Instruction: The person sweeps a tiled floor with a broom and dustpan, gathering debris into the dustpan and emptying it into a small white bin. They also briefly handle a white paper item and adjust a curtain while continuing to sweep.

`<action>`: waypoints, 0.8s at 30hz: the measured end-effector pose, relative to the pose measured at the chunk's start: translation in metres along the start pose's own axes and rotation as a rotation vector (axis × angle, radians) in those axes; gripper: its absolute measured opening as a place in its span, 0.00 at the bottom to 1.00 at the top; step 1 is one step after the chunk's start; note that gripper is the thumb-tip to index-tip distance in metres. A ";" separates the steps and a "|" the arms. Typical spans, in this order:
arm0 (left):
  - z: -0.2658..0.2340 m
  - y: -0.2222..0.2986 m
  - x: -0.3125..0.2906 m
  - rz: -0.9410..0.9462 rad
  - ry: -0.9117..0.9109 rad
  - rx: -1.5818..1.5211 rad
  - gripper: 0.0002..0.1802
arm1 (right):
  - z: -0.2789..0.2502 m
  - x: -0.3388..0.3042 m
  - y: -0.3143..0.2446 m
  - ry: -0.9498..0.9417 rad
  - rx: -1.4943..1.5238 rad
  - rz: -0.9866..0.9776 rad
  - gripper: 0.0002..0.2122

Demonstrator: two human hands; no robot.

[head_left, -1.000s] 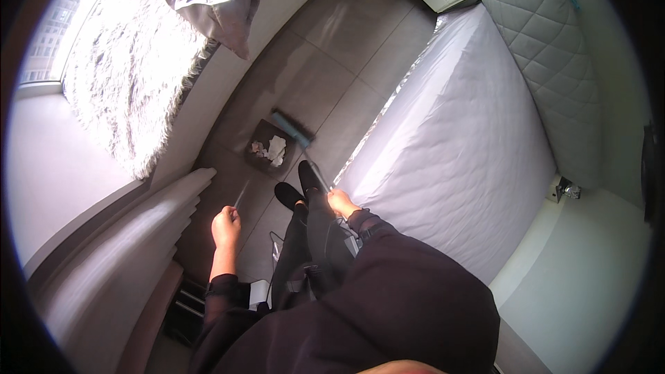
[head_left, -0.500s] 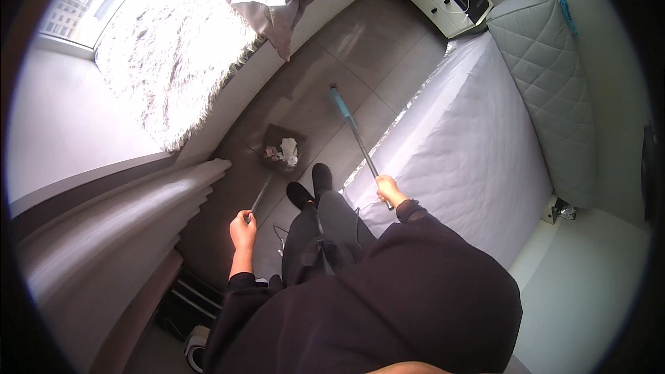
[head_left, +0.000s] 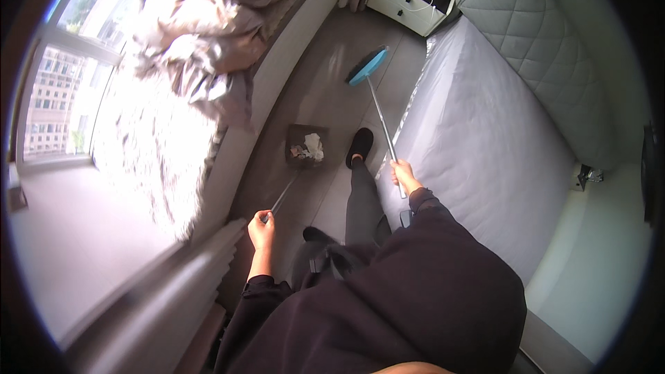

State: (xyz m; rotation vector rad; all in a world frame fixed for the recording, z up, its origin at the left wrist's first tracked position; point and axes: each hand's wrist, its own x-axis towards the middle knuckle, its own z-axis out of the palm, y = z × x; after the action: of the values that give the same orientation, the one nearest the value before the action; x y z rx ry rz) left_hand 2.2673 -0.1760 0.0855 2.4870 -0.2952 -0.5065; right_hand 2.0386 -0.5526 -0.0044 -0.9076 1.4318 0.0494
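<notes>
My right hand (head_left: pixel 404 174) is wrapped round the grey handle of a broom (head_left: pixel 369 67). The broom's blue head with dark bristles rests on or just over the floor, well ahead of me. My left hand (head_left: pixel 261 229) grips the handle of a long-handled dustpan (head_left: pixel 296 162). The dark pan lies ahead of that hand and holds crumpled white tissues (head_left: pixel 313 146) with some pinkish scraps beside them.
Grey floor tiles (head_left: pixel 315 100) run between a window ledge with a shaggy pale rug (head_left: pixel 159 159) and crumpled satin bedding (head_left: pixel 215 41) on the left, and a bed (head_left: pixel 485 145) on the right. A white nightstand (head_left: pixel 409 0) stands at the far end. Pale curtains (head_left: pixel 180 298) hang near left.
I have stepped forward, one foot ahead. The broom head has moved farther off and turned, its wide side now showing. The dustpan has come along with its tissues.
</notes>
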 end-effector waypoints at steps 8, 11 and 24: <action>0.091 0.168 0.198 0.035 -0.089 0.080 0.09 | -0.028 0.229 -0.074 0.363 -0.551 -0.247 0.18; 0.119 0.221 0.261 0.125 -0.097 0.097 0.08 | -0.021 0.304 -0.106 0.353 -0.484 -0.158 0.19; 0.173 0.337 0.399 0.222 -0.390 0.216 0.04 | 0.046 0.523 -0.218 0.255 0.402 -0.230 0.12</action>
State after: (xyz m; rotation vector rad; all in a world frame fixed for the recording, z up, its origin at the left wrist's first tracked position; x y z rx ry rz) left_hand 2.5236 -0.6601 0.0341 2.5016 -0.8074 -0.9043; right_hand 2.2971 -0.9250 -0.3475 -0.7540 1.4892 -0.5261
